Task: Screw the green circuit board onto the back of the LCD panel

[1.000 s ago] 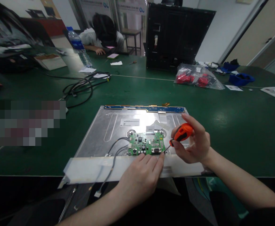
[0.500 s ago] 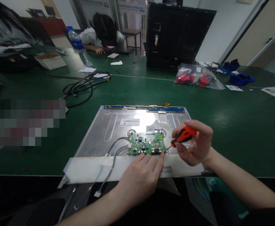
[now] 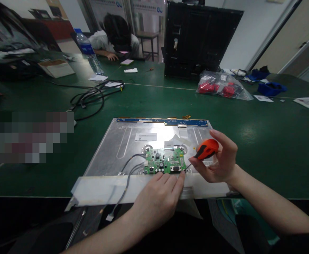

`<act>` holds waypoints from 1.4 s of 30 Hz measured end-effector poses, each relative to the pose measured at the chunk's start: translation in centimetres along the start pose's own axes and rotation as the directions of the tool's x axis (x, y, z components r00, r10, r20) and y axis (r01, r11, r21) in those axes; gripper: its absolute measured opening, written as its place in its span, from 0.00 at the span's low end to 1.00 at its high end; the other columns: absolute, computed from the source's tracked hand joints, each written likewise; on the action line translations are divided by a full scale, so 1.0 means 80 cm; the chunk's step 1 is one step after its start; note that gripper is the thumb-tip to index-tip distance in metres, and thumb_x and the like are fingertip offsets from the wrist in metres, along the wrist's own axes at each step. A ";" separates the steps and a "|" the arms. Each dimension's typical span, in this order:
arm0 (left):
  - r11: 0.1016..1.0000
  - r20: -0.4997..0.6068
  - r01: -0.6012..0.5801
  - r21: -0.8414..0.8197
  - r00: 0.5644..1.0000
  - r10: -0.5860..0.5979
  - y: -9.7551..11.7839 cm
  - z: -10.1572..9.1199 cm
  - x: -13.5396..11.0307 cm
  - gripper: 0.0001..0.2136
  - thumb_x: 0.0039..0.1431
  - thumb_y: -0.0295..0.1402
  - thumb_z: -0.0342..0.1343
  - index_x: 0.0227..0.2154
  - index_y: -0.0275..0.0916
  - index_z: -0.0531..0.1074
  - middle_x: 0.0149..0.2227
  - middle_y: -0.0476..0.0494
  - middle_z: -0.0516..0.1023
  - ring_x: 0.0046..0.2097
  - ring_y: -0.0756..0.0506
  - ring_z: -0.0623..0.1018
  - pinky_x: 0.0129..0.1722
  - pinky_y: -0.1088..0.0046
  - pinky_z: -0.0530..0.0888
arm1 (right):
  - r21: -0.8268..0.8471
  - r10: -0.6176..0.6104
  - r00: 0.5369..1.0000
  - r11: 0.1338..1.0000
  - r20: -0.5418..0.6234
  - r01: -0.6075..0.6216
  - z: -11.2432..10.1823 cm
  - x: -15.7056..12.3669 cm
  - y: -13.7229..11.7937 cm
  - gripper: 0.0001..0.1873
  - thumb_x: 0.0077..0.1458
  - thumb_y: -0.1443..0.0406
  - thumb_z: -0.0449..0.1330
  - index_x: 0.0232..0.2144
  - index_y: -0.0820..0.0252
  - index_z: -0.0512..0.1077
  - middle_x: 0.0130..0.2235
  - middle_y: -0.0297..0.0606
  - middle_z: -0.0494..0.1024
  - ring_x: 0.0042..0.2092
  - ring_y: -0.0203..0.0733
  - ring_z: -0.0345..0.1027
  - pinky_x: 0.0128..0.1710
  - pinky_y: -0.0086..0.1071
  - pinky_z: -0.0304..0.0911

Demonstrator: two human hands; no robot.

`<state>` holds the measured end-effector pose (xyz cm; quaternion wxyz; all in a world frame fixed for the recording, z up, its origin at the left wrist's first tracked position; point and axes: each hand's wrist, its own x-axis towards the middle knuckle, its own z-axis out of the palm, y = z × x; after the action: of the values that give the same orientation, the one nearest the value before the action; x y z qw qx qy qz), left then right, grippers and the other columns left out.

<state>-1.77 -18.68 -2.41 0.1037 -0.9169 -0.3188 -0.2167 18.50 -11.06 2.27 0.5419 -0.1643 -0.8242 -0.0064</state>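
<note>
A green circuit board [image 3: 165, 160] lies on the back of a metal display panel [image 3: 106, 146]. My left hand [image 3: 161, 194] rests at the board's near edge, its index finger stretched to the lower right corner and the other fingers laid along the edge. In my right hand [image 3: 219, 162] is an orange and black screwdriver [image 3: 207, 149], tilted, its shaft reaching down to that same corner. My thumb touches the handle while the index finger is raised off it. The screw, if any, under the tip is too small to make out.
Grey cables [image 3: 129, 180] run from the board over the panel's near edge. Black cords [image 3: 100, 93] and a water bottle [image 3: 87, 49] stand left. Further back are a black casing [image 3: 196, 38], a plastic bag with red items [image 3: 223, 86] and a person leaning on the table [image 3: 117, 38].
My right hand's fingers have opened from around the screwdriver handle, with the index finger lifting and the thumb moving up along it. The left hand has stayed in place.
</note>
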 end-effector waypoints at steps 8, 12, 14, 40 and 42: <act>1.000 0.001 0.006 0.002 1.000 -0.006 0.001 0.000 0.000 0.15 0.69 0.23 0.45 0.54 0.25 0.70 0.31 0.43 0.77 0.30 0.43 0.75 0.31 0.64 0.70 | 0.010 -0.002 1.000 1.000 -0.021 0.003 0.000 0.000 0.000 0.44 0.55 0.73 0.64 0.70 0.57 0.53 0.51 0.42 0.68 0.28 0.31 0.67 0.17 0.27 0.67; 1.000 0.001 0.006 0.003 1.000 -0.006 0.000 0.000 0.002 0.15 0.69 0.23 0.44 0.54 0.25 0.70 0.31 0.44 0.77 0.30 0.43 0.75 0.30 0.65 0.71 | 0.046 0.002 1.000 0.999 0.010 -0.002 0.000 0.000 0.001 0.43 0.55 0.74 0.63 0.70 0.60 0.53 0.45 0.39 0.71 0.27 0.32 0.67 0.18 0.27 0.68; 1.000 0.000 0.000 0.007 1.000 0.000 0.000 0.001 0.002 0.16 0.69 0.22 0.43 0.53 0.25 0.70 0.31 0.44 0.76 0.30 0.43 0.75 0.30 0.64 0.71 | 0.046 0.010 1.000 0.999 0.023 -0.011 -0.001 0.000 0.001 0.43 0.55 0.74 0.62 0.70 0.60 0.54 0.44 0.38 0.73 0.26 0.33 0.67 0.19 0.28 0.69; 1.000 -0.006 0.001 0.011 1.000 -0.001 0.001 -0.001 0.001 0.15 0.69 0.22 0.44 0.53 0.25 0.71 0.31 0.43 0.77 0.30 0.43 0.76 0.31 0.64 0.73 | 0.061 -0.026 1.000 0.998 -0.015 0.027 -0.001 0.006 0.005 0.44 0.53 0.72 0.61 0.69 0.55 0.54 0.41 0.36 0.72 0.32 0.39 0.70 0.21 0.31 0.71; 1.000 -0.002 0.002 0.014 1.000 -0.002 0.001 -0.001 0.002 0.15 0.69 0.23 0.45 0.53 0.25 0.71 0.31 0.43 0.77 0.31 0.43 0.76 0.30 0.65 0.73 | 0.044 -0.046 0.999 0.998 -0.007 0.046 -0.001 0.008 0.006 0.44 0.54 0.70 0.64 0.69 0.53 0.53 0.37 0.33 0.72 0.33 0.39 0.70 0.21 0.30 0.71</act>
<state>-1.68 -18.67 -2.30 0.1100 -0.9156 -0.3211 -0.2157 18.48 -10.47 2.83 0.5474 -0.1332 -0.8262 -0.0012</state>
